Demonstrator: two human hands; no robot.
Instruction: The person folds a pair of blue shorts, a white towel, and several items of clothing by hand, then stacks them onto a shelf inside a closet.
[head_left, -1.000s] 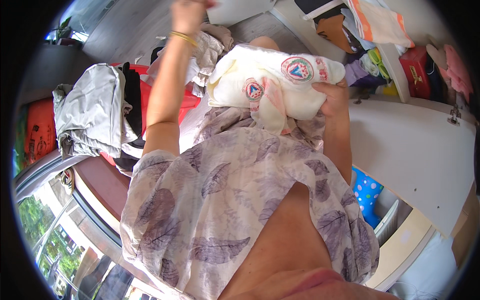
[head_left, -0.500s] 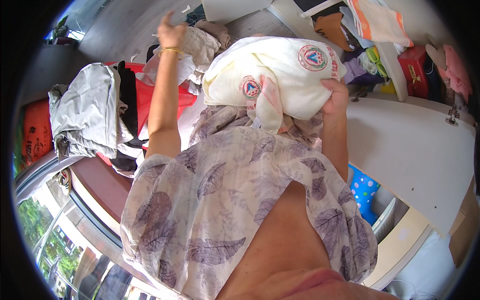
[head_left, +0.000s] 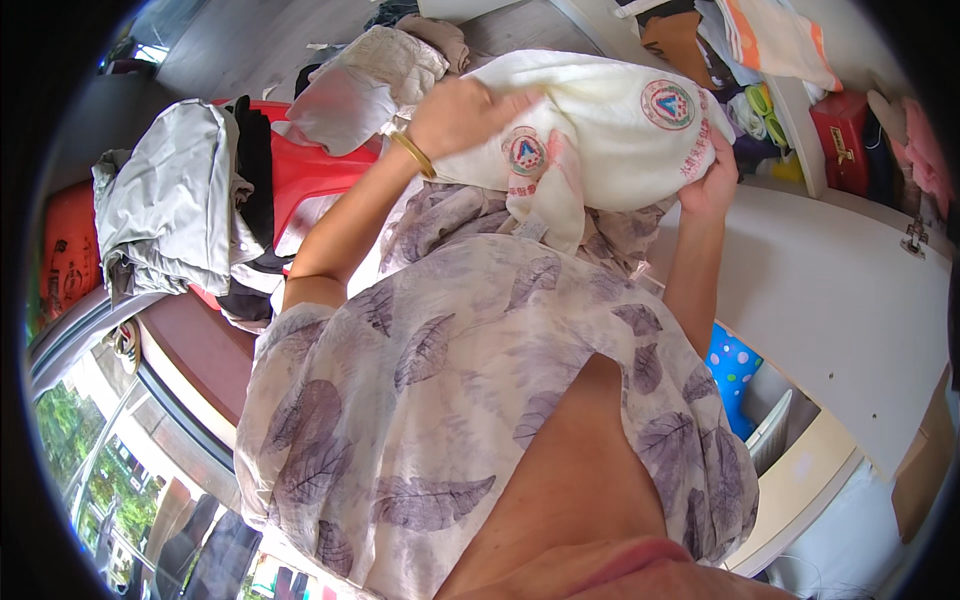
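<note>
Nearest me is my leaf-print shirt [head_left: 440,400], and just past it the white cloth [head_left: 610,150] lies up over my lap, bulky and partly folded. Its long axis runs across me from left to right, its top edge sloping down a little toward the right. One flap hangs from its middle and points back at my body. One round emblem [head_left: 668,105] sits near the right end, another by that flap.

My right hand [head_left: 712,185] grasps the cloth's right end, thumb laid over the front. My left hand [head_left: 460,115], bangle [head_left: 413,155] at the wrist, is over the left part with fingers stretched rightward; they are blurred, and I cannot tell whether they grip, press or only hover.

I judge the step in hand to be arranging or smoothing this cloth. The next move seems to call for a steady right hold while the left fingers settle the loose side and the flap.

Farther out, a grey garment [head_left: 175,200] is heaped on the left beside something red [head_left: 310,185], with pale clothes [head_left: 385,70] beyond. A white door [head_left: 830,300] stands to my right; past it is a red box [head_left: 840,145].
</note>
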